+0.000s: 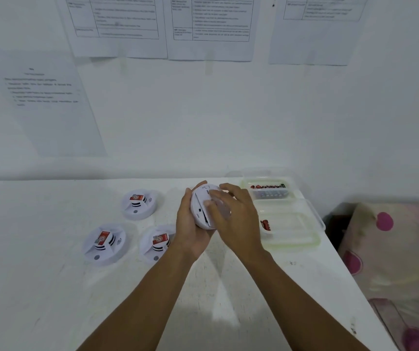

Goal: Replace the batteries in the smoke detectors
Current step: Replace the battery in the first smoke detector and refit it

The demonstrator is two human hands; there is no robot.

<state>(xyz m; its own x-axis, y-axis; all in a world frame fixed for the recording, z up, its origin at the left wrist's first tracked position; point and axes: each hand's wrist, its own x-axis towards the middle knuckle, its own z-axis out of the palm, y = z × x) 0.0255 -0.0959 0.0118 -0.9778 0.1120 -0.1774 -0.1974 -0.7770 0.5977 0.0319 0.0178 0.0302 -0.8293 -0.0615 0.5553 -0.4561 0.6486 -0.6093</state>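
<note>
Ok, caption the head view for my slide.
Left hand cradles a white smoke detector, right hand touching it; three more detectors wait on the table.

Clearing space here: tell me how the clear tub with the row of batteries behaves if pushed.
The clear tub looks low and flat-bottomed, so it would probably slide on the table rather than tip. Its batteries lie in a row, seemingly loose, so they may roll or shift. They likely make it heavy for its size.
</note>
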